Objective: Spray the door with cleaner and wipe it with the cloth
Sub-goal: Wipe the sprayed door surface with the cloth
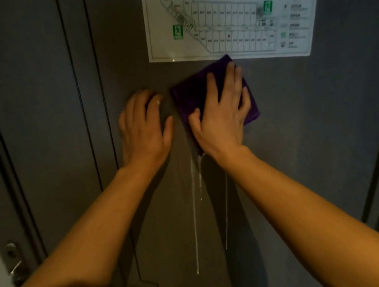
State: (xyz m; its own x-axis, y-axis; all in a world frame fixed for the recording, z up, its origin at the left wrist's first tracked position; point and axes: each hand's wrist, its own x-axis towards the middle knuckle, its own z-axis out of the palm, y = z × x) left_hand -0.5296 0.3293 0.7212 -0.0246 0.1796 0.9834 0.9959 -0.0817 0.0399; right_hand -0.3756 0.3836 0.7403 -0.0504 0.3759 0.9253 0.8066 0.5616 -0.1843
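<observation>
A dark grey door (301, 129) fills the view. My right hand (222, 115) lies flat, fingers spread, pressing a folded purple cloth (189, 93) against the door just under a paper floor plan. My left hand (143, 127) rests flat on the bare door beside the cloth and holds nothing. White streaks of cleaner (195, 209) run down the door from below the cloth. No spray bottle is in view.
A white evacuation floor plan (227, 12) marked 3F is stuck to the door above the cloth. A metal door handle (16, 267) sits at the lower left, on the door frame side. A dark gap runs down the right edge.
</observation>
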